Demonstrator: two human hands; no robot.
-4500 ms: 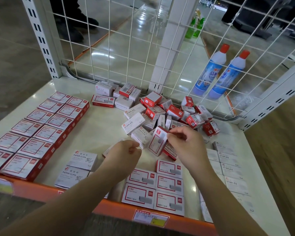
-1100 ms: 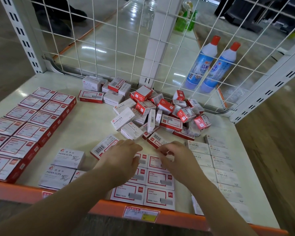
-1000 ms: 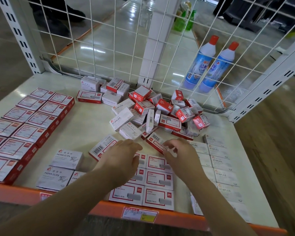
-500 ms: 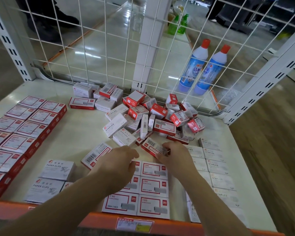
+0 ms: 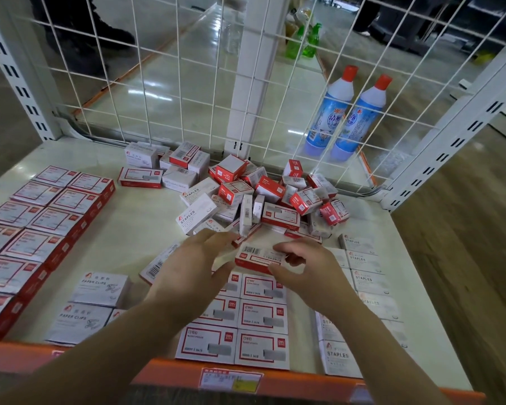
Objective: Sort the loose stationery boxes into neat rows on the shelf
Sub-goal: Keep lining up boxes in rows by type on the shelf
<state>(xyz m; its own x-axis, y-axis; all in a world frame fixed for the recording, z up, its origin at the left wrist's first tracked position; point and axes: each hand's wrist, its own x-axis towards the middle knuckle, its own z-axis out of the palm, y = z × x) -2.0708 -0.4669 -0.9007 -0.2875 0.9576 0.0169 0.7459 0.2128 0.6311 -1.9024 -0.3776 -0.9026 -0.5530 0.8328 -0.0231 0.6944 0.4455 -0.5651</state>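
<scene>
A heap of loose red-and-white stationery boxes (image 5: 246,197) lies at the back middle of the cream shelf (image 5: 135,226). My right hand (image 5: 307,267) pinches a small red-and-white box (image 5: 259,257), barcode side up, just above the far end of a two-wide block of red-framed staple boxes (image 5: 247,317). My left hand (image 5: 192,264) reaches forward beside it with fingers stretched out, its fingertips near the heap's front edge and holding nothing. Another barcode-up box (image 5: 158,263) lies partly under my left hand.
Rows of red-framed boxes (image 5: 38,229) fill the left side. White paper clip boxes (image 5: 100,290) sit at the front left, white staples boxes (image 5: 365,279) along the right. A wire grid (image 5: 187,83) backs the shelf, two blue bottles (image 5: 345,112) behind it. An orange rail (image 5: 170,375) edges the front.
My right hand took a red-and-white box from the heap's front edge and lifted it over the staple block. My left hand moved forward and its fingers spread.
</scene>
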